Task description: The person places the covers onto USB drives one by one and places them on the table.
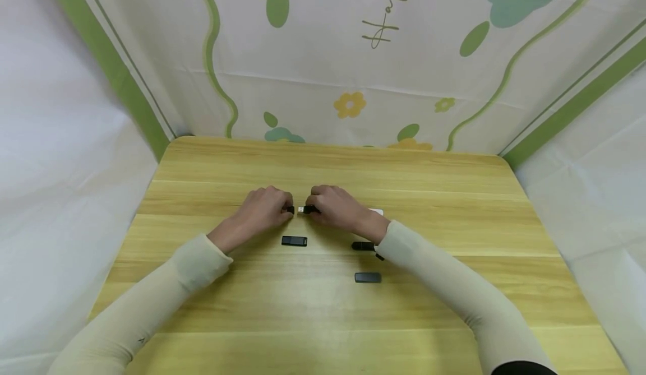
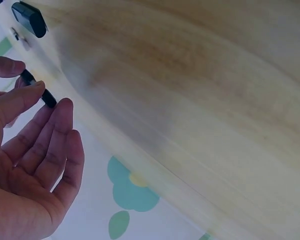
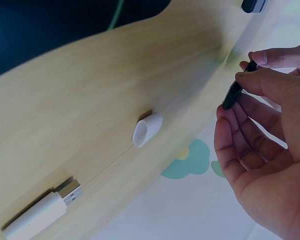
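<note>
Head camera: left hand [image 1: 263,207] pinches a black cap [image 1: 290,209], right hand [image 1: 337,207] a black USB stick [image 1: 309,209], just apart over the table [image 1: 242,302]; I suspect a tilted plug [image 1: 301,209] could snag against the cap.

- The bench [image 1: 313,319] has a light, yellowish wood-grain top, its grain running left to right, with rounded far corners and a soft sheen near the middle.
- A black flash drive [image 1: 294,241] lies flat left of centre, its length running left to right.
- A black stick [image 1: 361,246] lies to the right of it, with a small black piece [image 1: 379,257] just beside its right end, both partly covered by the right sleeve [image 1: 404,246].
- A slim dark grey stick [image 1: 368,277] lies nearer the person.
- A white USB flash drive [image 3: 37,217] lies with its metal plug bare.
- Its white cap [image 3: 147,129] lies apart, open end towards that plug.
</note>
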Demonstrator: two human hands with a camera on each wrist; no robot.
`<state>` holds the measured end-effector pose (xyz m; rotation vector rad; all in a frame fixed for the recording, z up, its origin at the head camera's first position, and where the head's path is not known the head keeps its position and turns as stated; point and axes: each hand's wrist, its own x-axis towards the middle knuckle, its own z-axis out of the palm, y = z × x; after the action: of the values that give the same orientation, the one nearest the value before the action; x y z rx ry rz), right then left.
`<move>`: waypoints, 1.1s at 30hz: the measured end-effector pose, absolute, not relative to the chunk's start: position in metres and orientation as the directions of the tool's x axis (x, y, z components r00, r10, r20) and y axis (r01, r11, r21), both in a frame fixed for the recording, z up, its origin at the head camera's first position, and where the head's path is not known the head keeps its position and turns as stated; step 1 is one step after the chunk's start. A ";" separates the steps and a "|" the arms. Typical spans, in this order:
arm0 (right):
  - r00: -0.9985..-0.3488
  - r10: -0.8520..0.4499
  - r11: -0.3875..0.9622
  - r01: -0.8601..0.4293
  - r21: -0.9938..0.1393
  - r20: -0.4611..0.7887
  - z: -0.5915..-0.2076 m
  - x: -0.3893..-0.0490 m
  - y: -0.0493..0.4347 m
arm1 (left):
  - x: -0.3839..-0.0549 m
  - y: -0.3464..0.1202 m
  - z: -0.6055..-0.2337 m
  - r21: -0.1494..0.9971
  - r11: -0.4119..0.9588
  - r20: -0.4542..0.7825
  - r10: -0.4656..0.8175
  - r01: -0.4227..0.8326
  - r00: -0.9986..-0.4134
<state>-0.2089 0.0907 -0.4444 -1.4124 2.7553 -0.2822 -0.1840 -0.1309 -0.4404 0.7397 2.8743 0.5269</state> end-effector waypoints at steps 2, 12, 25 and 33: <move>-0.583 -0.811 0.567 -0.805 -0.177 0.054 -0.444 -0.209 0.090 | -0.184 -0.130 -0.440 0.363 0.819 -0.033 0.488 0.445 -0.872; -0.574 -0.817 0.561 -0.811 -0.164 0.043 -0.446 -0.209 0.086 | -0.183 -0.127 -0.439 0.359 0.817 -0.030 0.493 0.451 -0.870; -0.560 -0.827 0.544 -0.820 -0.178 0.054 -0.447 -0.208 0.084 | -0.184 -0.126 -0.440 0.363 0.809 -0.025 0.504 0.462 -0.863; -0.554 -0.831 0.538 -0.824 -0.180 0.052 -0.447 -0.206 0.084 | -0.183 -0.125 -0.441 0.372 0.798 -0.018 0.516 0.474 -0.856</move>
<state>-0.2062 0.0838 -0.4465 -1.4638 2.7202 -0.2851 -0.1832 -0.1249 -0.4412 0.7919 2.8656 0.5460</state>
